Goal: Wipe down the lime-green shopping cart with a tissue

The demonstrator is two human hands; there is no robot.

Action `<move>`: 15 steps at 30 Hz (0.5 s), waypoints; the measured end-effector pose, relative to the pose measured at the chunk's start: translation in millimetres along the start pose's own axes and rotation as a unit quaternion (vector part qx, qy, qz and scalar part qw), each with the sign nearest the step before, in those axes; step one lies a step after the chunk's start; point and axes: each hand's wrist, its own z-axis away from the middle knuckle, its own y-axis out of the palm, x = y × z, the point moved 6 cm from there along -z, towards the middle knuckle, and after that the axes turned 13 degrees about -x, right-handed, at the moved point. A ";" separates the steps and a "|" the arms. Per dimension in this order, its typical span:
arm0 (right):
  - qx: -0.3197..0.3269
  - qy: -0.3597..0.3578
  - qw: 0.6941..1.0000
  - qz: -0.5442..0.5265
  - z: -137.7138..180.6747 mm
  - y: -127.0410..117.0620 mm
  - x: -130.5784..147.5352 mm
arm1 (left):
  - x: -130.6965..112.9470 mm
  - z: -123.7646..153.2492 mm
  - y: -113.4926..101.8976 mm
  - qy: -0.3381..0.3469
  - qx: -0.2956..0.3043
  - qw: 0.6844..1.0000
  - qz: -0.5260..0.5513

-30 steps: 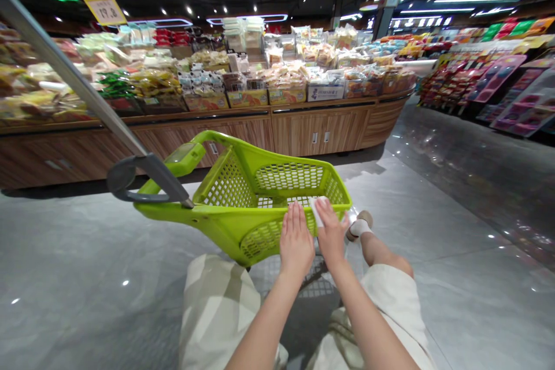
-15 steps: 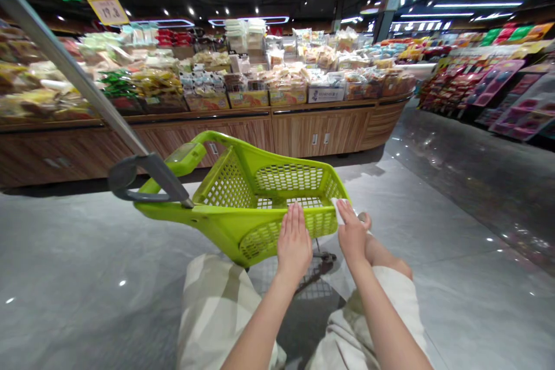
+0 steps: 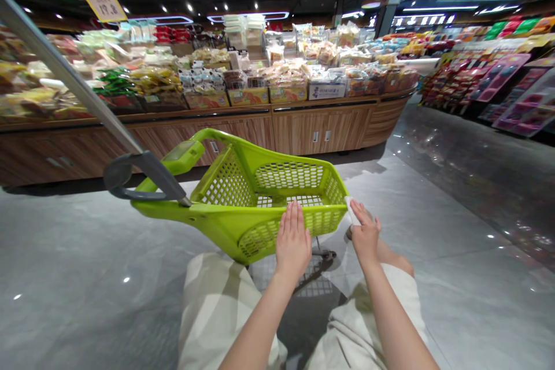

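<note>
A bright green plastic shopping cart (image 3: 217, 219) with a perforated basket stands sideways in front of my knees. My left hand (image 3: 293, 240) lies flat against the near side of the basket, its fingers straight and touching the top rim. At the basket's right front corner, my right hand (image 3: 365, 234) presses a white cloth or tissue (image 3: 352, 213) to the edge of the cart. Most of the cloth is hidden under the fingers. A grey handle fitting (image 3: 145, 176) with a metal pole (image 3: 78, 75) rises from the cart's left end.
Behind the cart runs a wooden display counter (image 3: 299, 127) loaded with packaged snacks (image 3: 286, 78). A yellow-framed price sign (image 3: 105, 7) stands above it. Hanging goods fill a rack (image 3: 472, 78) on the right. Grey shiny floor tiles (image 3: 433, 214) surround the cart.
My right hand has slid a little to the right with the cloth, round the basket's corner. My left hand stays on the rim in nearly the same place.
</note>
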 end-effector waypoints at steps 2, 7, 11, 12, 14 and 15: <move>-0.015 -0.005 1.000 0.006 4.8 6.3 19.0 | -0.7 0.0 1.3 0.001 -0.001 1.000 -0.001; 0.100 -0.143 0.983 -0.062 23.5 31.5 112.9 | 0.2 0.6 4.7 0.014 0.005 1.000 -0.009; 0.144 -0.179 0.970 -0.079 20.7 24.0 102.1 | 2.6 1.0 3.4 0.018 0.010 1.000 -0.007; 0.137 -0.171 0.973 -0.074 17.0 19.6 85.9 | 2.8 0.9 2.7 0.017 0.010 1.000 -0.005; 0.100 -0.123 0.985 -0.061 7.7 10.5 47.8 | 2.6 0.4 1.3 0.012 0.009 1.000 0.002; 0.076 -0.087 0.992 -0.057 3.8 6.9 30.7 | 2.1 0.0 0.7 0.008 0.008 1.000 0.006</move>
